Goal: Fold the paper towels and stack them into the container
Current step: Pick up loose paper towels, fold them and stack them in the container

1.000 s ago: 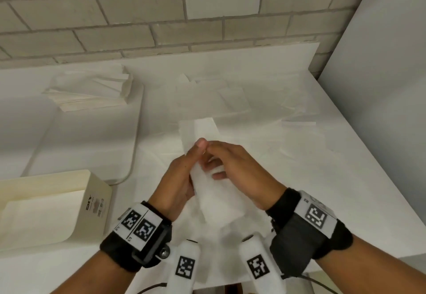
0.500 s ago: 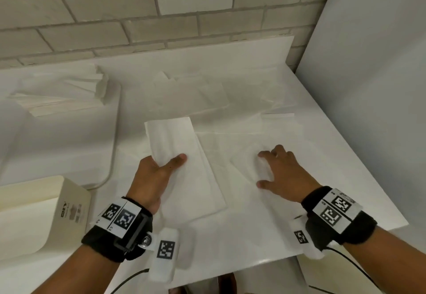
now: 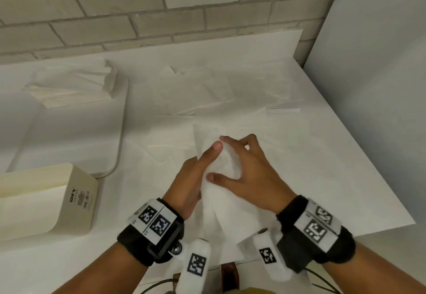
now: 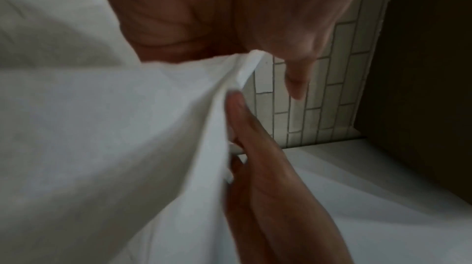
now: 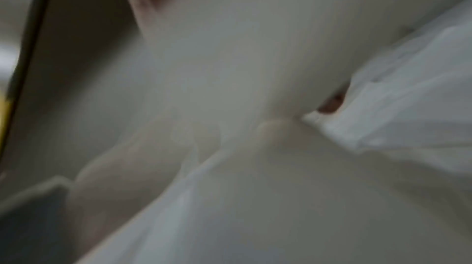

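You are holding one paper towel (image 3: 221,199) up off the bench (image 3: 322,178) with both hands, where half a second ago your left hand (image 3: 196,178) was pressing a folded towel flat and your right hand (image 3: 249,176) was resting apart on a loose sheet. Now the two hands are meeting again over the middle of the bench, so you are bringing the edges together for another fold. Your left grip is pinching the towel's upper edge between thumb and fingers (image 4: 245,125), as the left wrist view is showing, and your right grip is curling round the same towel with its thumb laid across the front; the right wrist view is too blurred to add anything. The towel is hanging from your hands, its lower part trailing toward the near bench edge. The container (image 3: 46,201) is standing on the bench to your left, well apart from the hands, with folded towels seemingly already lying inside. More loose sheets (image 3: 196,91) are lying spread behind your hands, and a pile of towels (image 3: 73,86) is sitting at the far left. Judging from that, you are working partway through: this towel is not yet folded small enough to go in.
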Demonstrator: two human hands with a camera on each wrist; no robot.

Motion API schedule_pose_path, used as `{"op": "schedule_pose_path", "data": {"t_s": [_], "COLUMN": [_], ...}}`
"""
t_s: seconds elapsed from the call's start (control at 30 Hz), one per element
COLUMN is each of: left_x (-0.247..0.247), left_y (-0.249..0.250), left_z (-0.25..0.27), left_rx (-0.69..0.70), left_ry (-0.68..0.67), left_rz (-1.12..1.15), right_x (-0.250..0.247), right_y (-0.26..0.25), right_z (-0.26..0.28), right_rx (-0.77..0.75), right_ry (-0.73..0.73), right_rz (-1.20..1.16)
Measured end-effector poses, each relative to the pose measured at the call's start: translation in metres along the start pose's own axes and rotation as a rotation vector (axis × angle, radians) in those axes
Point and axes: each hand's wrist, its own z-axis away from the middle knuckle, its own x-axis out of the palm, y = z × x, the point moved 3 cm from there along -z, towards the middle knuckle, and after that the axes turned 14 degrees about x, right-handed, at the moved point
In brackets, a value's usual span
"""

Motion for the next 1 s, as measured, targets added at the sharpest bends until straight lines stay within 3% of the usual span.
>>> {"op": "schedule_pose_path", "data": {"t_s": [0.1,0.2,0.33,0.43,0.67,0.87,1.0], "left_x": [-0.001,-0.018,-0.018,-0.008,-0.021,-0.004,-0.007], "left_y": [0.003,0.003,0.006,0.010,0.025,0.042,0.023], "left_z": [0.002,0.005,0.008,0.012,0.027,0.042,0.040], "left_rx": [0.064,0.083,0.075,0.095,0.214,0.546,0.483], "left_ry": [0.122,0.210,0.158,0.122,0.230,0.199,0.166], "left_rz": [0.013,0.009,-0.006,-0.047,-0.181,-0.496,-0.613], "right_x": [0.004,-0.003,0.010,0.021,0.028,0.017,0.020], "right_y": [-0.001,0.010,0.006,-0.010,-0.015,-0.030,-0.019], "right_z": [0.007,0.011,0.008,0.009,0.016,0.013,0.012], "right_rx": [-0.023,0.116,0.276,0.169,-0.035,-0.127,-0.062], "right_ry": [0.061,0.094,-0.142,-0.137,-0.143,0.023,-0.047], "right_rz": [-0.088,-0.377,-0.617,-0.590,-0.395,-0.449,-0.394]}}
